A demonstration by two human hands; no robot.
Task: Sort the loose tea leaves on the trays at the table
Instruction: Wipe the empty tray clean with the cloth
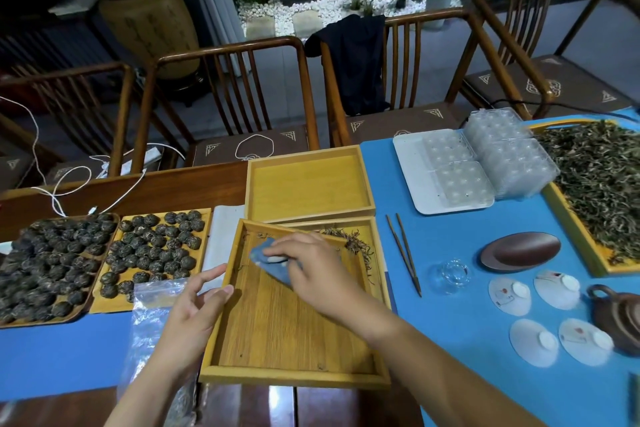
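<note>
In the far tray (377, 243), thin curled tea leaves (356, 243)

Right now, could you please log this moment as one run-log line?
right hand: presses blue cloth in bamboo tray | left hand: open at tray edge | loose leaves: far corner

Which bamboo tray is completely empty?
The far centre tray, beyond the hands. The near tray under the right hand holds a blue cloth and stray leaves; the others hold tea balls or loose leaves.
</note>
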